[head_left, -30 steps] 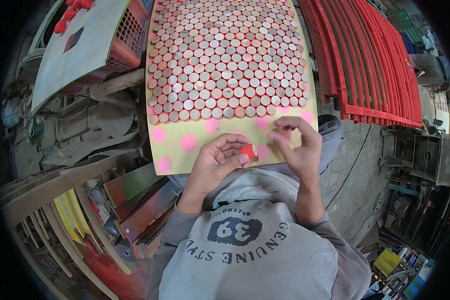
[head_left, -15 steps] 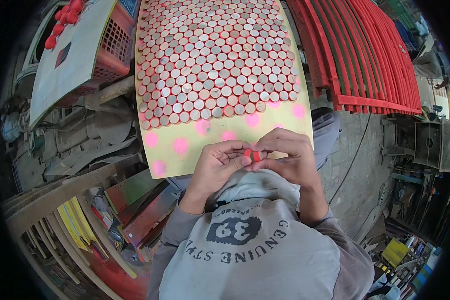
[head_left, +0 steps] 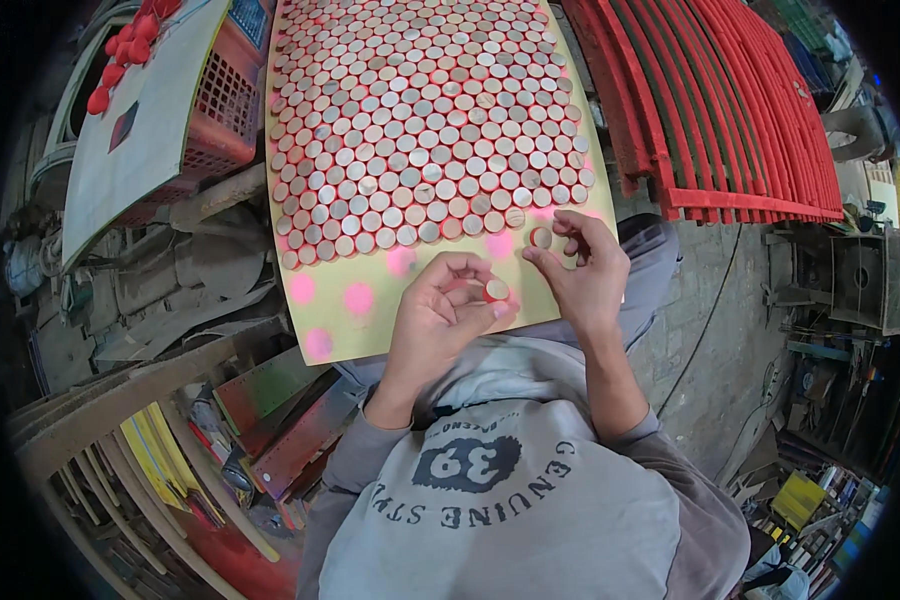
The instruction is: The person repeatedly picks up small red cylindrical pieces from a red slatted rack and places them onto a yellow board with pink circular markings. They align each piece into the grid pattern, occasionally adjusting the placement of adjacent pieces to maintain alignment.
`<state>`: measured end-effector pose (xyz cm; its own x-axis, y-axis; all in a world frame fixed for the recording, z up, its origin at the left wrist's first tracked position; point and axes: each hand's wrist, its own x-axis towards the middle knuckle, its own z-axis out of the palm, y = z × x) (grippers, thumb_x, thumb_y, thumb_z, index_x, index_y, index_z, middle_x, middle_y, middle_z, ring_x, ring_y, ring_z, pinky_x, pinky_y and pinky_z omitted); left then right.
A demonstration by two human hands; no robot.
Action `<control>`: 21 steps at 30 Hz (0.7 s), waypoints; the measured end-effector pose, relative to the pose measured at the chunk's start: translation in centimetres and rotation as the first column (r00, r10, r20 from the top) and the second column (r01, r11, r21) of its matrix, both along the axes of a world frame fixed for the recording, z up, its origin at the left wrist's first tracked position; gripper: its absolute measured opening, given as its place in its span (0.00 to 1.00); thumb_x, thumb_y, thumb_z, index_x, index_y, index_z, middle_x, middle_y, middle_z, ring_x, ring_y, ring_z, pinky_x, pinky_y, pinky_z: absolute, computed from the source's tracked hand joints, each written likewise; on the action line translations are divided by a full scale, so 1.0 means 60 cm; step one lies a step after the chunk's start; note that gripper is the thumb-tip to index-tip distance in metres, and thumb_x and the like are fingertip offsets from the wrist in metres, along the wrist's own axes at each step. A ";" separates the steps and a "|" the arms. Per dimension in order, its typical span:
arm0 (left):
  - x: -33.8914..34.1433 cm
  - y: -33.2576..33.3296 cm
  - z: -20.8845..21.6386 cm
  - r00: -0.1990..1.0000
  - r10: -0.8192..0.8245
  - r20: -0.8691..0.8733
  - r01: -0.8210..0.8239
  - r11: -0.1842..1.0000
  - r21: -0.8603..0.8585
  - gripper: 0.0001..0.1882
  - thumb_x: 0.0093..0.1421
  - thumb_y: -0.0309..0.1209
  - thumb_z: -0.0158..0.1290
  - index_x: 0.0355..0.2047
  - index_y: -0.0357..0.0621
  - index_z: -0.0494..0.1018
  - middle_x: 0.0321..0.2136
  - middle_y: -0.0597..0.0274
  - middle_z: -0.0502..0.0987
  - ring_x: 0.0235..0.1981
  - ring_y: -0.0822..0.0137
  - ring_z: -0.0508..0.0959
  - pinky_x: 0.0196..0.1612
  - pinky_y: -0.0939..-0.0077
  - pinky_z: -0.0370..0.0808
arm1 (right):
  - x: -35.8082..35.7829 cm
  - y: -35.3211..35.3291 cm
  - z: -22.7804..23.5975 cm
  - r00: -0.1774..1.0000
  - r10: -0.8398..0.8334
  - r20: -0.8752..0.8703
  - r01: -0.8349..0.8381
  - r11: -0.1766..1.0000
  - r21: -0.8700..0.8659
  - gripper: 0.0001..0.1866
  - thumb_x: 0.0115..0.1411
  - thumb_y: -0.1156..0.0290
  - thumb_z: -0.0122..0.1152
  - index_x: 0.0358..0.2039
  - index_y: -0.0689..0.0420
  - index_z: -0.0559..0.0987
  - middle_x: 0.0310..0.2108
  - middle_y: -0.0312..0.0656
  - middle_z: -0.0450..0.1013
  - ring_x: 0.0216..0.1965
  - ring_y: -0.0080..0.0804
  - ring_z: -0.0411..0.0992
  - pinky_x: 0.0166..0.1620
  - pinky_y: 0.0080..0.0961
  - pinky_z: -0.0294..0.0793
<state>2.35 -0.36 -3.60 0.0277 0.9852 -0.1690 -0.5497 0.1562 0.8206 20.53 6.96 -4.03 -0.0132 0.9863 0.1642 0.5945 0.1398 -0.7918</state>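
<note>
Many small round discs (head_left: pixel 400 160) with pale faces and red sides lie in tight rows on a yellow board (head_left: pixel 420 335) marked with pink spots. Below the rows, my left hand (head_left: pixel 442 308) pinches one red-sided disc (head_left: pixel 496 290), its pale face turned up. Over to the right, my right hand (head_left: pixel 592 265) has thumb and fingertips around another disc (head_left: pixel 541 237), just off the nearest row's right end. Whether that disc touches the board I cannot tell.
At the upper left, a pale sheet (head_left: pixel 150 130) bears several red round pieces (head_left: pixel 120 50) beside a red plastic crate (head_left: pixel 220 130). Red slatted framework (head_left: pixel 750 120) stands at the upper right. Wooden racks (head_left: pixel 100 440) with boards fill the lower left.
My hands were together over a pair of red-sided pieces. They have parted, each with one disc; the right hand has moved up and right toward the rows.
</note>
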 end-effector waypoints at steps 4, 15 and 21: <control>0.003 0.027 -0.004 0.916 0.063 -0.395 -0.005 0.989 0.146 0.21 0.60 0.17 0.61 0.54 0.32 0.74 0.45 0.57 0.80 0.42 0.71 0.81 0.46 0.75 0.80 | 0.005 -0.008 0.000 0.998 -0.045 -0.032 0.043 0.997 -0.063 0.24 0.45 0.75 0.81 0.43 0.64 0.81 0.32 0.38 0.78 0.29 0.21 0.68 0.34 0.21 0.73; 0.012 0.028 0.004 0.867 0.137 -0.479 -0.075 0.986 0.146 0.29 0.58 0.17 0.62 0.60 0.34 0.67 0.48 0.53 0.80 0.46 0.70 0.80 0.49 0.75 0.76 | -0.013 0.011 -0.018 0.981 -0.082 -0.176 0.087 0.996 0.017 0.14 0.50 0.78 0.78 0.36 0.65 0.83 0.30 0.41 0.82 0.26 0.19 0.75 0.32 0.19 0.76; 0.027 0.023 -0.016 0.867 0.228 -0.442 -0.163 0.970 0.181 0.25 0.59 0.19 0.63 0.57 0.35 0.70 0.47 0.54 0.81 0.43 0.73 0.80 0.45 0.78 0.76 | -0.010 0.012 -0.023 0.983 -0.082 -0.165 0.088 0.996 0.026 0.13 0.51 0.78 0.77 0.37 0.65 0.83 0.30 0.42 0.82 0.27 0.20 0.76 0.32 0.19 0.76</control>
